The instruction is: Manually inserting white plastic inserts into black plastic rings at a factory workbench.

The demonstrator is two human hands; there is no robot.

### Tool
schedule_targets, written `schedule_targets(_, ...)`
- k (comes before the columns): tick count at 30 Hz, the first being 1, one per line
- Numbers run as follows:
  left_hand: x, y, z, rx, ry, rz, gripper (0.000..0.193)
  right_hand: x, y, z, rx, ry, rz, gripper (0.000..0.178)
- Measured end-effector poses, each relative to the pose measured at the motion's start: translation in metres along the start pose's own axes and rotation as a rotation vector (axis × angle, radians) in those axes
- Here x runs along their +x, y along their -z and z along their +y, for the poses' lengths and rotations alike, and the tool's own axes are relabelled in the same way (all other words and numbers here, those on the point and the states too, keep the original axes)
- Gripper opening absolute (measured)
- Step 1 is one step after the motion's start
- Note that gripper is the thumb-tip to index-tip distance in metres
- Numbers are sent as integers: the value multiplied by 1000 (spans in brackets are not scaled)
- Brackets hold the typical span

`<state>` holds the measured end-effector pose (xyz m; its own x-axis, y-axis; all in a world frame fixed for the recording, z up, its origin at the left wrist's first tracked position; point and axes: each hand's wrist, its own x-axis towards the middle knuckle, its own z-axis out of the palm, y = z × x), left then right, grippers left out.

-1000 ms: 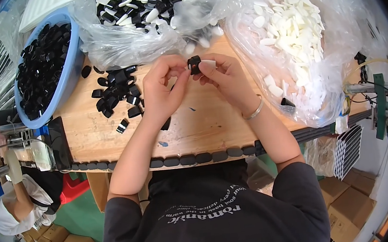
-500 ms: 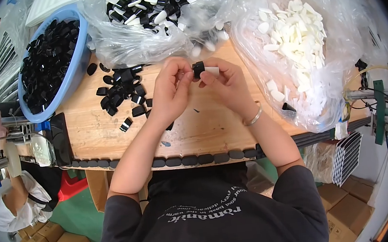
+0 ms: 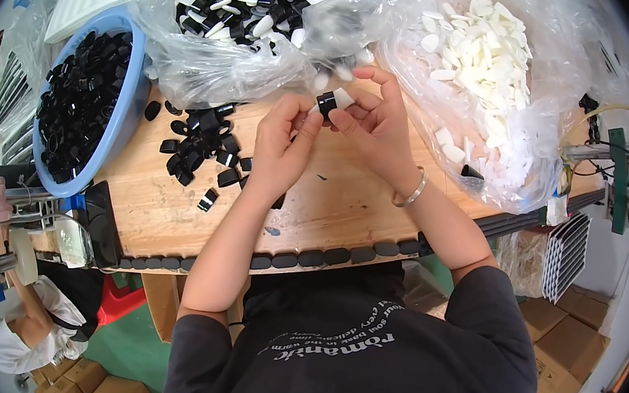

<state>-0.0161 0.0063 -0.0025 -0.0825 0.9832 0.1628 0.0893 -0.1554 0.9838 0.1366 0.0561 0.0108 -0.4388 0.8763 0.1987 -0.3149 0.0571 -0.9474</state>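
The white piece (image 3: 342, 98) is held up well to the right of the blue basin (image 3: 140, 84), with a black band (image 3: 327, 106) around its middle. About 1 second ago the band and the white piece's right end were what showed; now white shows on 2 sides of the band, so the piece appears to run through it, and the 2 parts look joined.

The left hand (image 3: 282, 139) pinches the white end nearer the basin between thumb and fingers. The right hand (image 3: 378, 131) grips the end farther from the basin, thumb by the band; its index finger, curled in 0.5 seconds ago, is now raised clear.

Just right of the basin lies a loose pile of black bands (image 3: 205, 120), and 1 stray band (image 3: 209, 200) sits nearer the person. The basin itself is heaped with black bands (image 3: 83, 106). Also to its right, toward the far edge, a clear bag (image 3: 228, 82) holds mixed black and white pieces (image 3: 254, 5); farthest right of the basin are white pieces (image 3: 488, 52) on clear plastic (image 3: 428, 106).
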Motion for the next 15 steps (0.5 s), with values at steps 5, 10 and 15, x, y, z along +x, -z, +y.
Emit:
schedule_targets(5,3,7,1,15,-150,80,5,-1,4,-7,-17,-31,-100,46)
schedule_targets(10,-3,1,5,11,-36,-15,6,0,9,-6,-152,20,-7,47)
schedule_targets(15,1,2,2,-52,-92,9,8,-4,10,-10,-300,95,-46,35)
